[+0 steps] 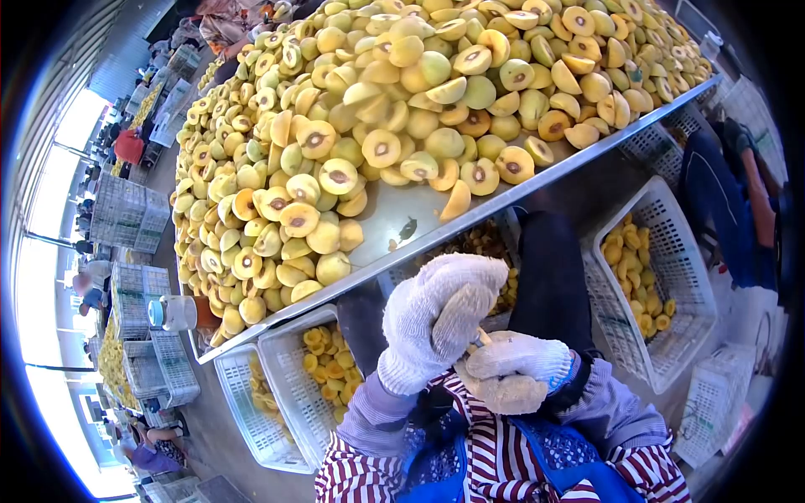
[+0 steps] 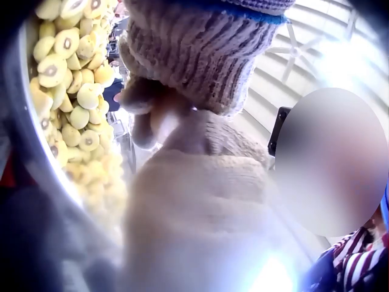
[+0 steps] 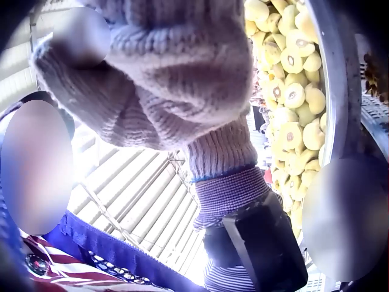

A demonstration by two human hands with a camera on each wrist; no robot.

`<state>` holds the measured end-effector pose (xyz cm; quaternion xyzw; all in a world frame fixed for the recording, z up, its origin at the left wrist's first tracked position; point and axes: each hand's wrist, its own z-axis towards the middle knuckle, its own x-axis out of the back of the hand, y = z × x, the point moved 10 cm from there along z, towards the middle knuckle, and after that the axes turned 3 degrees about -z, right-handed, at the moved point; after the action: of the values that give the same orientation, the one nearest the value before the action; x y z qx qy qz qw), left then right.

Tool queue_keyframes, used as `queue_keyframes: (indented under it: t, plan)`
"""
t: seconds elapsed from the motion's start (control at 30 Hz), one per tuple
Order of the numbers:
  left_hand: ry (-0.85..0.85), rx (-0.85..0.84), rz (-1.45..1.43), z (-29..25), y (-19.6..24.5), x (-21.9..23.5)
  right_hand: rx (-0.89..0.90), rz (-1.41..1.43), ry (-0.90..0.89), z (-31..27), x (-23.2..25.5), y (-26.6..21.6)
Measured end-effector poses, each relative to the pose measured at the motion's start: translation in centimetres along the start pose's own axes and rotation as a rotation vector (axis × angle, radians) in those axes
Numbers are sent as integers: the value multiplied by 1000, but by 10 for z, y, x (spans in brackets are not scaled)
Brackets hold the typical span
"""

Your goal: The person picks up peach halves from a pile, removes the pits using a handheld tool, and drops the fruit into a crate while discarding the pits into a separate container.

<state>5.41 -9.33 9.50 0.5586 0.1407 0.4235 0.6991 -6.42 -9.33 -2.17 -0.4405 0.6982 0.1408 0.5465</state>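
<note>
Both hands wear whitish knitted gloves and meet in front of the chest. My left hand (image 1: 444, 310) is raised, its soiled thumb folded across towards the fingers; whether it holds anything I cannot tell. Just below it and to the right, my right hand (image 1: 516, 369) has its fingers curled and its thumb laid along the top. A short tan stick-like piece (image 1: 484, 338) pokes out between the two gloves, at the right hand's grip. In the right wrist view the right glove (image 3: 170, 79) fills the top. Beyond the hands lies a big heap of yellow peach halves (image 1: 381, 148), several showing brown centres.
A metal-edged table (image 1: 394, 218) bears the heap. Below its edge stand white plastic crates (image 1: 281, 352) with yellow pieces, and another crate (image 1: 688, 293) is to the right. A lidded jar (image 1: 176, 313) stands at the table's left corner. Other people and stacked crates (image 1: 126, 214) are farther left.
</note>
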Motion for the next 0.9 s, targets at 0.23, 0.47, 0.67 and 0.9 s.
queue_keyframes:
  t: [0.23,0.47,0.67,0.9]
  plan:
    - [64,338,-486,-20,-41,-18,1,125,-92,-7,-24,-7]
    - [439,527,-704,-33,-65,14,-43,-250,-343,-8,-41,-12]
    - [689,259,944,-103,-85,164,31,-319,-225,15,2,6]
    - [136,369,767,27,-151,14,-63,-468,59,9,-7,-30]
